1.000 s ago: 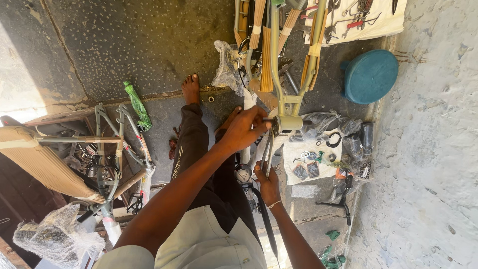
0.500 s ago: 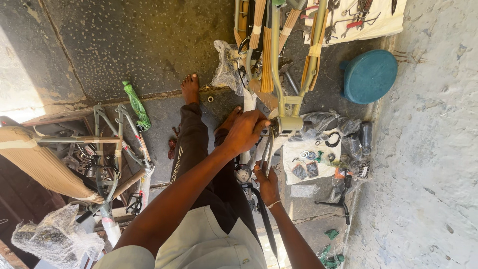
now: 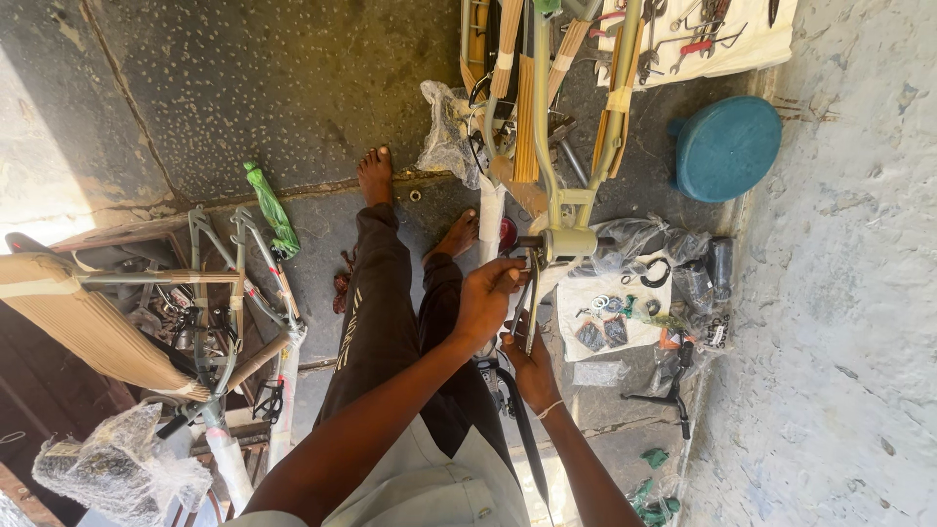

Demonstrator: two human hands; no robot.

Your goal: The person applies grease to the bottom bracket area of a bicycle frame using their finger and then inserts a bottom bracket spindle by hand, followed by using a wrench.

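A pale green bicycle frame [image 3: 559, 200], partly wrapped in brown paper, stands in front of me with its bottom bracket shell [image 3: 573, 241] facing my hands. A long metal tool or crank arm [image 3: 530, 310] hangs down from the shell's left end. My left hand [image 3: 488, 296] is closed around the top of that metal piece, right beside the shell. My right hand [image 3: 534, 369] grips its lower end from below. My bare feet [image 3: 376, 174] rest on the concrete floor beyond my dark trousers.
A white sheet [image 3: 607, 314] with small rings and packets lies by the frame. A teal round stool [image 3: 727, 146] and a cloth with hand tools [image 3: 705, 34] are at the upper right. Another wrapped frame [image 3: 239, 293] and plastic-wrapped parts [image 3: 112, 468] crowd the left. A rough wall [image 3: 849, 293] runs along the right.
My left hand has slid a little down and away from the bottom bracket shell along the metal piece. My right hand keeps its grip below.
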